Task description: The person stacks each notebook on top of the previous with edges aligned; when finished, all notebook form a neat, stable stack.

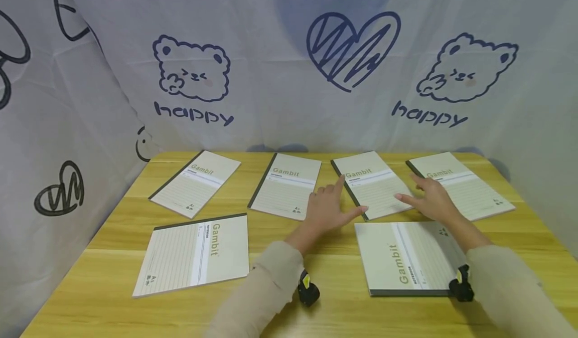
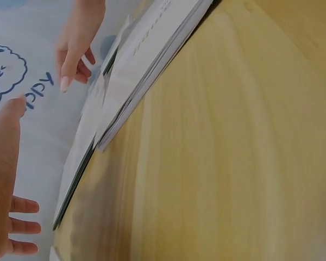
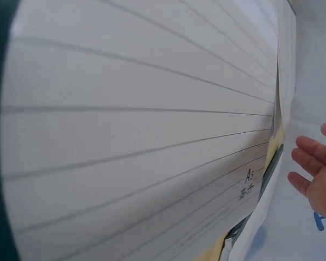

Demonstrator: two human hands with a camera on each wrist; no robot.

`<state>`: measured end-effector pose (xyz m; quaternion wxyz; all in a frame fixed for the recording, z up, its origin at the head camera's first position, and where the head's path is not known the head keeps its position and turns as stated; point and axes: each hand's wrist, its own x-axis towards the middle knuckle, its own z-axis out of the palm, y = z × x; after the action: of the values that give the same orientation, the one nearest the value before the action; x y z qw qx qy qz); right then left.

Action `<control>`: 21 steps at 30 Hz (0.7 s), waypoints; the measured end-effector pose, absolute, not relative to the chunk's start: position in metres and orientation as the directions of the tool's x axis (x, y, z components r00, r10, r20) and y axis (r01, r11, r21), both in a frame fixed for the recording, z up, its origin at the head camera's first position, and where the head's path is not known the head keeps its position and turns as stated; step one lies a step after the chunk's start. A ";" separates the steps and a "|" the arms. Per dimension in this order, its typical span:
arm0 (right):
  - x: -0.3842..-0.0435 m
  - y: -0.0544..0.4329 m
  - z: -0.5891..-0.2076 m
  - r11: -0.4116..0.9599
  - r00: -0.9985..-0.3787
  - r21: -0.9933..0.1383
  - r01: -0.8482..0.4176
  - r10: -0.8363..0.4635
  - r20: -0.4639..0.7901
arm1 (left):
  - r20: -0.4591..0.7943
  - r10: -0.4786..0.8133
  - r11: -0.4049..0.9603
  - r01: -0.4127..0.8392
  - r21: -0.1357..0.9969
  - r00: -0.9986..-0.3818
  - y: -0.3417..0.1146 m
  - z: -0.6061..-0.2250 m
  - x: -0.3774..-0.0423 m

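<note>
**Left hand (image 1: 326, 206) and right hand (image 1: 434, 198) hung empty about the third notebook (image 1: 377, 190)!**

And there it lay, third from the left in the back row of the worktop (image 1: 316, 258), dark spine on its left side, the gold "Gambit" lettering facing up, with a hand at either flank! The left hand had its thumb stretched well away from the fingers, index finger pointing forward near that spine, thumb tip over the near corner, nothing in its grasp. The right hand, also spread and holding nothing, hung between this cover and the fourth notebook (image 1: 474, 190), thumb aimed back toward the third; the wrist views showed both hands up in the air.

Out to the left, the second notebook (image 1: 289, 177) sat just beside, its near right corner behind the left hand, and beyond it the first notebook (image 1: 198, 180) slanted at the row's end. Down in front, two more lay sideways: the front left notebook (image 1: 178, 260), spine along its far edge, and the front right notebook (image 1: 384, 258), spine nearest the person, partly under the right forearm.

Pale sleeves (image 1: 271, 278) covered both arms, a dark device at each wrist. Behind everything hung a white cloth (image 1: 271, 102), with two bears, a scribbled heart and "happy" written twice!
</note>
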<state>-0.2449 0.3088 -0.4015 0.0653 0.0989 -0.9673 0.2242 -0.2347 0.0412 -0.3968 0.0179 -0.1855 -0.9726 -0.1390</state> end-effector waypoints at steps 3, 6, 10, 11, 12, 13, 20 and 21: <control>-0.247 0.311 -0.405 0.888 -0.972 -0.403 -0.220 -0.166 0.165 | 0.059 0.352 0.900 0.355 0.254 -0.934 0.053 -0.401 -0.236; -0.248 0.314 -0.407 0.898 -0.977 -0.390 -0.204 -0.165 0.132 | 0.039 0.348 0.905 0.346 0.246 -0.937 0.063 -0.404 -0.237; -0.248 0.317 -0.409 0.909 -0.984 -0.377 -0.177 -0.157 0.083 | 0.032 0.343 0.911 0.341 0.230 -0.939 0.075 -0.408 -0.237; -0.248 0.318 -0.410 0.911 -0.986 -0.376 -0.169 -0.154 0.072 | 0.031 0.341 0.913 0.339 0.227 -0.940 0.077 -0.410 -0.237; -0.249 0.318 -0.410 0.913 -0.987 -0.375 -0.163 -0.151 0.062 | 0.031 0.340 0.914 0.338 0.225 -0.940 0.080 -0.411 -0.238; -0.249 0.319 -0.411 0.914 -0.988 -0.375 -0.156 -0.147 0.052 | 0.030 0.337 0.916 0.335 0.221 -0.941 0.082 -0.413 -0.238; -0.254 0.321 -0.414 0.919 -0.992 -0.376 -0.116 -0.123 0.006 | 0.028 0.294 0.929 0.292 0.226 -0.955 0.094 -0.421 -0.239; -0.254 0.321 -0.414 0.920 -0.993 -0.376 -0.112 -0.119 0.003 | 0.027 0.286 0.931 0.284 0.227 -0.958 0.096 -0.422 -0.239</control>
<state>-0.2541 0.3210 -0.4143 -0.0100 0.0590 -0.9797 0.1914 -0.2392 0.0956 -0.4216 -0.0033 -0.1449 -0.9827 -0.1152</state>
